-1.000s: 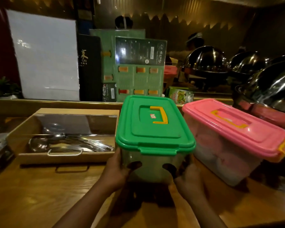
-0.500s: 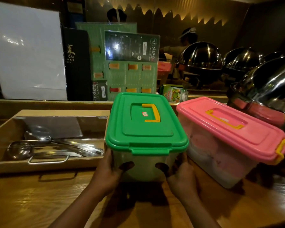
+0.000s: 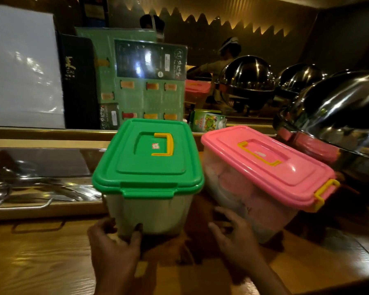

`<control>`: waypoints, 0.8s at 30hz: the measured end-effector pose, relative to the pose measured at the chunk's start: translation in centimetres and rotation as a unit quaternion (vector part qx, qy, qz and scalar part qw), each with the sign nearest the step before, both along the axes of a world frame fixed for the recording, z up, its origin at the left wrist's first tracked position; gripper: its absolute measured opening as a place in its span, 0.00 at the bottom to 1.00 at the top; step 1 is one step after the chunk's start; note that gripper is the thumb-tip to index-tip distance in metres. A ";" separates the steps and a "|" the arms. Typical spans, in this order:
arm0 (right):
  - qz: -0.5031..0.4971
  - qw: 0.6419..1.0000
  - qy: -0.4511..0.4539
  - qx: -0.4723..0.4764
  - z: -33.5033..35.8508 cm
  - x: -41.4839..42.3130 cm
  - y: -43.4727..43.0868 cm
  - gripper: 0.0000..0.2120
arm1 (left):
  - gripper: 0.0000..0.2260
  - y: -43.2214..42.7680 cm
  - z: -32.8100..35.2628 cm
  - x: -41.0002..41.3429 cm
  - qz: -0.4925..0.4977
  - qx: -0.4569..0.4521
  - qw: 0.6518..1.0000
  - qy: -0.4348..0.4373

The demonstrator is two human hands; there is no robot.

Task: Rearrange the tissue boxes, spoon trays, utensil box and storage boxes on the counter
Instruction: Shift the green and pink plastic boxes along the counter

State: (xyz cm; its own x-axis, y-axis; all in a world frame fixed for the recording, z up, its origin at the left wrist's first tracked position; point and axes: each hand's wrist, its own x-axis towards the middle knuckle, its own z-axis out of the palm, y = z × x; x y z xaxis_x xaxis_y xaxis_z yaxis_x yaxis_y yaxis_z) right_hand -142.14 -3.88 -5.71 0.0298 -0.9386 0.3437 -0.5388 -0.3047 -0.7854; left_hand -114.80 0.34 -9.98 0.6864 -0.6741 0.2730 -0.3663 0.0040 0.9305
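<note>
Now the left hand [image 3: 113,248] is gripping the near lower corner of the clear plastic storage box with the green lid [image 3: 148,177], thumb on its front. It is sitting on the wooden desk [image 3: 41,258], just left of the pink-lidded clear storage box [image 3: 262,177]. The right hand [image 3: 234,237] is hovering spread, holding nothing, between them.

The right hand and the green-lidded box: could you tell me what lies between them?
Nothing: in the head view only bare wooden counter separates the open right hand from the green-lidded box, whose lower left corner the left hand touches.
</note>
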 end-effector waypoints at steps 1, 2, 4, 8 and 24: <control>-0.003 1.000 0.007 0.013 0.3 -2.2 0.2 0.13 | 0.31 0.4 -0.3 -2.1 0.005 -0.032 0.999 0.002; -0.004 1.000 0.013 0.029 0.9 -4.5 0.5 0.13 | 0.29 0.6 -0.5 -4.4 -0.010 -0.071 0.997 -0.002; 0.005 0.997 0.036 0.067 1.8 -8.9 1.0 0.10 | 0.23 0.5 -0.4 -8.6 -0.079 -0.109 0.991 -0.022; 0.021 0.985 0.122 0.119 3.4 -16.3 1.2 0.05 | 0.23 -1.0 2.3 -15.6 -0.239 -0.083 0.966 -0.060; 0.028 0.967 0.232 -0.097 9.1 -27.0 -7.0 0.48 | 0.65 -4.3 10.1 -29.9 -0.332 -0.030 0.942 -0.043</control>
